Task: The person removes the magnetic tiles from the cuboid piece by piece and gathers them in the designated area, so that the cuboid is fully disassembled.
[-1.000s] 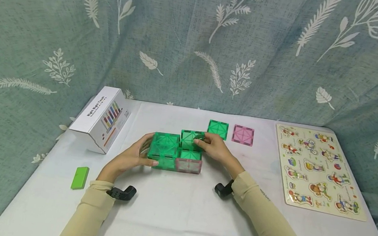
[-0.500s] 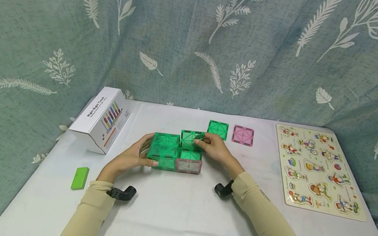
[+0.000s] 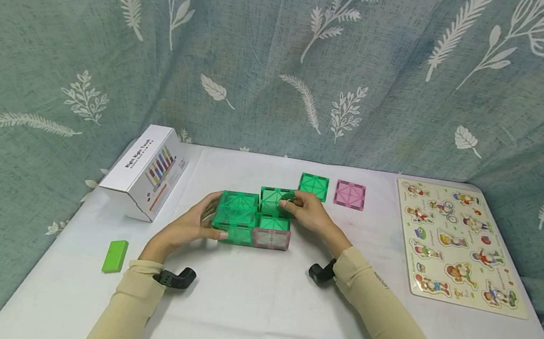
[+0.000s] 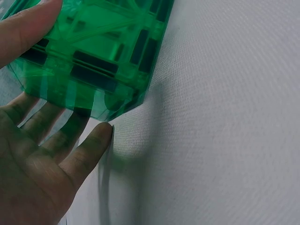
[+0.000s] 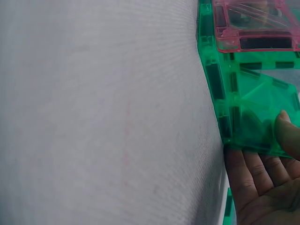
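1. Two hands were in view: one left hand (image 3: pixel 187 224) and one right hand (image 3: pixel 312 212).
2. One tile structure (image 3: pixel 236 210) stood between them, its overlapping see-through tiles too layered to count.
3. One pink panel (image 3: pixel 271 239) showed on its near right side.
4. One held green tile (image 3: pixel 271 196) was at its far right.
5. Two loose tiles lay farther off: one loose green tile (image 3: pixel 313 187) and, right of it, one loose pink tile (image 3: pixel 350 194).
6. One white box (image 3: pixel 143 169) stood at the left.
7. One green block (image 3: pixel 115 256) lay nearer, also left.
8. One picture board (image 3: pixel 448 257) lay at the right.
9. Two black wrist devices (image 3: pixel 181 278) and two sleeves (image 3: pixel 382 310) were visible.
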Motion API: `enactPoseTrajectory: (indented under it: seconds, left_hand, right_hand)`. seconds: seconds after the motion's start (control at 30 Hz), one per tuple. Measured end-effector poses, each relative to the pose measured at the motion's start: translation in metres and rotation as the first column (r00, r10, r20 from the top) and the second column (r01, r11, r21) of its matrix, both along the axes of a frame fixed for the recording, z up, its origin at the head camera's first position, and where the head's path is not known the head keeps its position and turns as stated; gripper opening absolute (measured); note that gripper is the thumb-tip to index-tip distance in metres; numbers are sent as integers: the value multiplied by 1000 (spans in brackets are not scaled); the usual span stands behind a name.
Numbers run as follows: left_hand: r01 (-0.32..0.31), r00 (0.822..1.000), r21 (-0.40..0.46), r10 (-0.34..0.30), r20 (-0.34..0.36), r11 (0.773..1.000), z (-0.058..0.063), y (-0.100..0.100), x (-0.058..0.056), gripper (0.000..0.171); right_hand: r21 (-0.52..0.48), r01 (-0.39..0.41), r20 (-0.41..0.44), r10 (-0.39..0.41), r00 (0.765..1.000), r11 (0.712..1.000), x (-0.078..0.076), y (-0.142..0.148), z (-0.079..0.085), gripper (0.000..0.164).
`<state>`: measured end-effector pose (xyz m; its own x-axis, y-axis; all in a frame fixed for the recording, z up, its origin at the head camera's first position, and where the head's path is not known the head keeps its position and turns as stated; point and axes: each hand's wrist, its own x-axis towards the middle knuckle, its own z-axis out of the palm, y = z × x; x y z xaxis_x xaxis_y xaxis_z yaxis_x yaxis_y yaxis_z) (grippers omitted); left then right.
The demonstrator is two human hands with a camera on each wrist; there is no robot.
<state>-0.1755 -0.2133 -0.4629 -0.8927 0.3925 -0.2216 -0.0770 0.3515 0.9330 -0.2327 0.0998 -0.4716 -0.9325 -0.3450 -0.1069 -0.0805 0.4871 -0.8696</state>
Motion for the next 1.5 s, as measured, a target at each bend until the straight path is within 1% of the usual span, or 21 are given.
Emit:
enactPoseTrajectory:
  seconds: [0.17, 0.27, 0.3, 0.43, 0.5, 0.67, 0.8, 0.87, 0.9, 1.23, 1.33, 1.43, 1.5]
  left_hand:
    - [2, 1000, -6, -2, 0, 1000, 0, 0, 1, 106]
    - [3, 1000, -4, -3, -1, 1000, 0, 0, 1, 106]
    - [3, 1000, -4, -3, -3, 1000, 0, 0, 1, 106]
    - [3, 1000, -3, -3, -5, 1000, 0, 0, 1, 106]
    - [2, 1000, -2, -2, -7, 1000, -1, 0, 1, 106]
    - [3, 1000, -2, -3, -9, 1000, -1, 0, 1, 106]
    - [7, 1000, -1, -7, -10, 1000, -1, -1, 1, 105]
    - [8, 1000, 0, -8, -10, 1000, -1, -1, 1, 105]
    - [8, 1000, 0, -8, -10, 1000, -1, -1, 1, 105]
    - [10, 1000, 5, -10, -9, 1000, 0, 0, 2, 104]
    - [10, 1000, 4, -10, -8, 1000, 0, 0, 2, 104]
    - [10, 1000, 3, -10, -9, 1000, 0, 0, 1, 104]
    - [10, 1000, 2, -10, -11, 1000, 0, 0, 1, 104]
  right_hand:
    - [7, 11, 20, -11, 1000, 1000, 1, 0, 0, 31]
    - [16, 13, 32, -13, 999, 1000, 1, 0, 0, 44]
    - [19, 15, 28, -16, 999, 1000, 0, 0, -1, 46]
    - [19, 13, 14, -13, 1000, 1000, -1, -1, -1, 30]
    - [16, 13, 3, -13, 1000, 1000, -1, -1, -2, 27]
    - [4, 5, -14, -5, 1000, 1000, -1, -1, -1, 31]
    - [11, 13, -16, -13, 1000, 1000, 0, -1, -2, 28]
    - [20, 26, -21, -25, 999, 999, 1, -1, -2, 34]
    - [22, 27, -20, -26, 999, 999, 0, -1, -2, 35]
    - [24, 28, -25, -27, 999, 999, 1, -1, -1, 28]
    - [24, 19, -16, -19, 1000, 1000, 1, -1, -1, 35]
    - [21, 27, -27, -27, 999, 999, 0, -1, -2, 29]
    - [16, 26, -35, -25, 999, 1000, 0, -1, -2, 30]
